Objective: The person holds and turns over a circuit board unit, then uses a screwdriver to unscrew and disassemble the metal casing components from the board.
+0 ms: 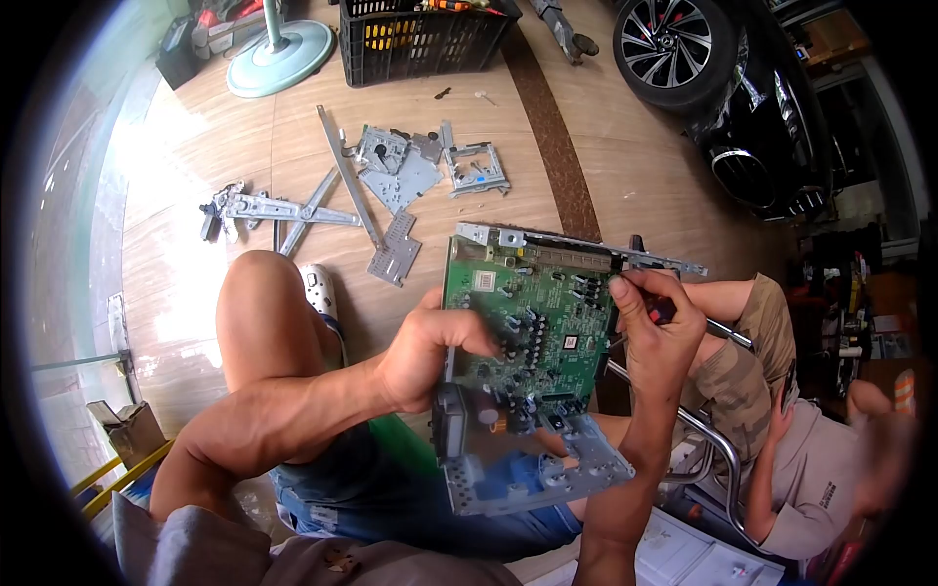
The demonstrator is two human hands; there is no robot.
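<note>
A green circuit board (532,327) in a metal frame is held up over my lap, its component side toward the camera. My left hand (435,354) grips the frame's left edge, with the thumb over the board. At the upper right corner my right hand (657,314) is closed, fingers pinched round a dark and red tool (662,311), perhaps a screwdriver, mostly hidden by the fingers. A bare metal plate (537,469) forms the lower part of the unit. Along its top runs a metal rail (586,246).
Metal brackets (283,210) and dismantled plates (401,181) lie on the tiled floor ahead. Beyond them stand a black crate (420,44) and a round stand base (281,61). A car wheel (667,44) is upper right. Another person (811,469) sits at right near a chrome chair frame (718,439).
</note>
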